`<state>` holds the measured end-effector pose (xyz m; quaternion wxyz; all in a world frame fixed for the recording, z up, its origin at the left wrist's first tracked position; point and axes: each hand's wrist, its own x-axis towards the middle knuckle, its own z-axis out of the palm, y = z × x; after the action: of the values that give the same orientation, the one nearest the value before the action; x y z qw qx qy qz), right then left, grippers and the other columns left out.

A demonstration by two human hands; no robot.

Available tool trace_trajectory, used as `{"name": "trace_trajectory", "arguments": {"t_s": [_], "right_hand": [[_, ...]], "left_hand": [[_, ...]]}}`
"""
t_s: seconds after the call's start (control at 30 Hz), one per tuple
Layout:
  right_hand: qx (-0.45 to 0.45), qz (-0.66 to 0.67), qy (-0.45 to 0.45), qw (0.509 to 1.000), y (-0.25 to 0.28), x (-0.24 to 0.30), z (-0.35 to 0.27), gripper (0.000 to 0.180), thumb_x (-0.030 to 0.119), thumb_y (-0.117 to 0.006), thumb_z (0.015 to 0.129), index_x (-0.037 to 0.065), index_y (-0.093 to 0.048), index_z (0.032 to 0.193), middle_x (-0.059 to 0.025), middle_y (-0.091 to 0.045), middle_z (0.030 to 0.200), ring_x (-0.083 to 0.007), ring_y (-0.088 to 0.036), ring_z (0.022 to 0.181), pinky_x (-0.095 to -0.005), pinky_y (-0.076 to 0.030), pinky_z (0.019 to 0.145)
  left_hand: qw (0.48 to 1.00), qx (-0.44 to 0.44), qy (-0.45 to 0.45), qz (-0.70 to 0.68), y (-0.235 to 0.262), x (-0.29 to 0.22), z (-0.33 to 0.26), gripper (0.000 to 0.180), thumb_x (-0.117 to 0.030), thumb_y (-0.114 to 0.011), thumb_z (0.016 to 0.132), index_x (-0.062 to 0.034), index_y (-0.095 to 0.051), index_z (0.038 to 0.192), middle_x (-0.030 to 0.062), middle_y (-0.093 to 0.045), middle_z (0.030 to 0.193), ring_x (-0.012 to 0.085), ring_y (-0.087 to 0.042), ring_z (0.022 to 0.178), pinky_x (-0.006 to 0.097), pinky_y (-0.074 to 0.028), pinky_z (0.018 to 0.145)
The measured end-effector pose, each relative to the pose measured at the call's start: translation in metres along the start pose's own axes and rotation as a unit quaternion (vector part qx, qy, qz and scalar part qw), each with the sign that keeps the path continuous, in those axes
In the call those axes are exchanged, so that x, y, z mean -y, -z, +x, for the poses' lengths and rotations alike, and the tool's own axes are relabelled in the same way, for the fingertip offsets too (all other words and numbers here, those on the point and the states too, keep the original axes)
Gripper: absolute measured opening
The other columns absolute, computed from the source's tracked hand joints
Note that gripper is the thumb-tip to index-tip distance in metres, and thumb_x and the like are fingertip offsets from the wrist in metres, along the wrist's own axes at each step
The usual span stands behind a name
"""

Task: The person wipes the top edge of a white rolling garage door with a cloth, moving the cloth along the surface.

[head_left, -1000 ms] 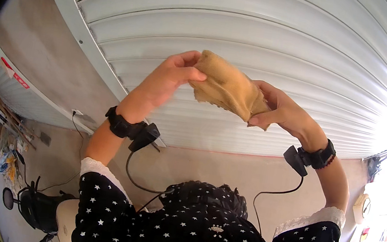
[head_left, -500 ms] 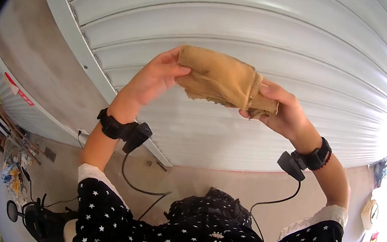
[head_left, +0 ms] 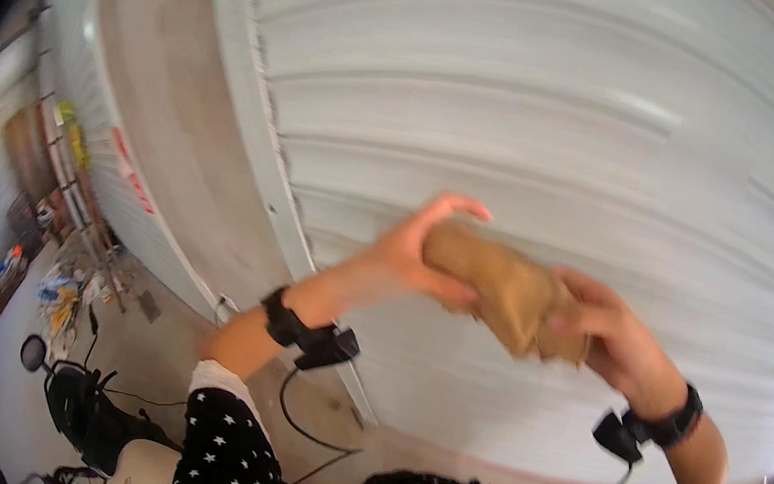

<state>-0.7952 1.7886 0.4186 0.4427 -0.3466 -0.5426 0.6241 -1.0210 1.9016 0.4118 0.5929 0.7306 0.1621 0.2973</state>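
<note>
A folded tan cloth [head_left: 504,286] is held up between both hands, in front of a white ribbed panel [head_left: 485,136]. My left hand [head_left: 405,253] grips its left end. The thumb lies across the near edge, while one finger sticks out past the far edge. At the cloth's right end, my right hand [head_left: 615,334] is closed with the thumb on top and other fingers partly hidden. The cloth slopes down to the right, and its middle bulges toward me. Motion smears hands and cloth slightly.
Each wrist wears a black strap with a small device [head_left: 327,347] and a cable. At lower left stands a scooter [head_left: 91,418] with a mirror. Beyond it, assorted clutter [head_left: 65,292] lies by the wall near long poles. A grey post [head_left: 259,90] edges the panel.
The view has swung left, bringing more of the scooter into sight. The cloth sits lower and further right in the picture, more tilted and bunched. My left thumb has moved onto its near edge.
</note>
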Motion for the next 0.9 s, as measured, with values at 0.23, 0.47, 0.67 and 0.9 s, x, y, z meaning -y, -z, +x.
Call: {"name": "trace_trajectory", "arguments": {"t_s": [0.23, 0.47, 0.67, 0.9], "right_hand": [[-0.091, -0.153, 0.023, 0.984, 0.0, 0.015, 0.022, 0.051, 0.003, -0.064, 0.071, 0.001, -0.052, 0.12, -0.0086, -0.059, 0.105, -0.0154, -0.056, 0.095, -0.0284, -0.045, 0.081], [-0.049, -0.417, 0.254, 0.871, -0.035, 0.089, 0.094, 0.04, -0.007, -0.055, 0.068, 0.001, -0.058, 0.108, -0.0047, -0.061, 0.09, -0.0108, -0.056, 0.075, -0.0239, -0.047, 0.065], [-0.14, -0.706, 0.64, 0.267, -0.099, 0.195, 0.149, 0.032, -0.009, -0.056, 0.073, 0.005, -0.061, 0.101, -0.0036, -0.062, 0.099, -0.0192, -0.059, 0.09, -0.0319, -0.047, 0.074], [-0.185, -0.729, 0.656, 0.066, -0.153, 0.257, 0.252, 0.013, 0.014, -0.059, 0.075, 0.016, -0.062, 0.088, 0.0005, -0.059, 0.087, -0.0192, -0.053, 0.089, -0.0343, -0.039, 0.081]], "left_hand": [[0.93, 0.073, -0.126, 0.338, 0.025, -0.013, 0.02, 0.054, -0.006, -0.077, 0.07, -0.006, -0.053, 0.118, 0.0059, -0.06, 0.109, 0.0158, -0.058, 0.099, 0.031, -0.048, 0.086], [0.807, -0.119, -0.299, 0.495, 0.063, -0.079, -0.002, 0.04, 0.005, -0.066, 0.071, -0.0027, -0.055, 0.108, 0.0089, -0.06, 0.1, 0.0197, -0.059, 0.093, 0.031, -0.048, 0.077], [0.344, -0.31, -0.601, 0.651, 0.144, -0.19, 0.024, 0.032, 0.015, -0.056, 0.064, -0.0038, -0.052, 0.09, 0.011, -0.05, 0.086, 0.0317, -0.052, 0.082, 0.039, -0.046, 0.07], [0.308, -0.416, -0.524, 0.677, 0.229, -0.226, 0.039, 0.031, 0.012, -0.056, 0.067, -0.0042, -0.051, 0.092, 0.0094, -0.052, 0.087, 0.0289, -0.054, 0.085, 0.038, -0.045, 0.075]]}}
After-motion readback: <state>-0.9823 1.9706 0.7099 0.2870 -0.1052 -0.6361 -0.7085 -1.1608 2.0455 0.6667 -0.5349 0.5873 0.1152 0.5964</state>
